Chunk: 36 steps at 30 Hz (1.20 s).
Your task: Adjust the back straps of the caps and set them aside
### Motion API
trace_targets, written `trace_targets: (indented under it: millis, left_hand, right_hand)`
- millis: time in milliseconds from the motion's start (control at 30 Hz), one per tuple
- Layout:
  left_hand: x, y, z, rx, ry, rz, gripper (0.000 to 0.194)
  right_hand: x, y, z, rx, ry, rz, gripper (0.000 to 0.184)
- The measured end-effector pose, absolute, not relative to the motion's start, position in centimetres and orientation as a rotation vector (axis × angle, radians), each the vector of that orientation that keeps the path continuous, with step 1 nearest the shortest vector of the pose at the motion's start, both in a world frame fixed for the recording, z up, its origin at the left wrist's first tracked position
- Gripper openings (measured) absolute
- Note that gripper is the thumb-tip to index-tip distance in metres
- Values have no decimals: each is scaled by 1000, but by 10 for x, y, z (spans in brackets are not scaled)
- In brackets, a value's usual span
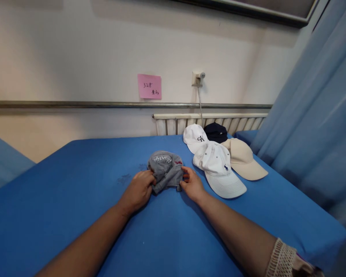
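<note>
A grey cap point(168, 169) with white and dark red lettering lies crumpled in the middle of the blue-covered bed point(75, 200). My left hand point(138, 190) is closed on the cap's left edge, its fingertips partly hidden by the cloth. At the opposite edge, my right hand point(192, 184) has its curled fingers and thumb on the fabric. Just right of that hand sits a white cap point(216, 161) with a small dark horse logo, its brim toward me.
Behind are a white cap point(194, 134) with dark letters and a navy cap point(216, 131). A beige cap point(243, 156) lies to the right. Blue curtain point(311, 115) hangs along the right side. A radiator point(168, 125) and plugged socket point(196, 79) are at the wall.
</note>
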<state>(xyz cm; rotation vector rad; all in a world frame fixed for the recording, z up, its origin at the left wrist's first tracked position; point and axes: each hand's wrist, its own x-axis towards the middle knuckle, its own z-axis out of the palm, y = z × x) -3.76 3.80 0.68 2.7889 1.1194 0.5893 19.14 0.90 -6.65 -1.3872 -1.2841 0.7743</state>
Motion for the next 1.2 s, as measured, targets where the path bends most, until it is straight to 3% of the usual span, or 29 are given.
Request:
trace_targets:
  millis: [133, 267, 433, 667, 800, 933, 1200]
  left_hand:
    - [-54, 52, 0, 2506, 1572, 718, 24]
    - [-57, 43, 7, 2520, 1548, 950, 28]
    - [-42, 23, 13, 2721, 1354, 686, 26]
    - [-34, 32, 2, 2801, 1232, 516, 22]
    - [-37, 38, 0, 2595, 1353, 590, 28]
    - [-39, 40, -5, 2348, 1366, 763, 29]
    - [-33, 35, -4, 2176, 1255, 1156, 26]
  right_hand:
    - [190, 7, -64, -1391, -1273, 769, 58]
    - [188, 7, -65, -1381, -1301, 774, 51]
    - [187, 1, -62, -1345, -1510, 750, 32]
    - [180, -15, -40, -1394, -1909, 538, 31]
    - [176, -12, -39, -1541, -1973, 423, 8]
    - [177, -11, -42, -1506, -1923, 450, 10]
    - [174, -22, -34, -1170, -2061, 518, 44]
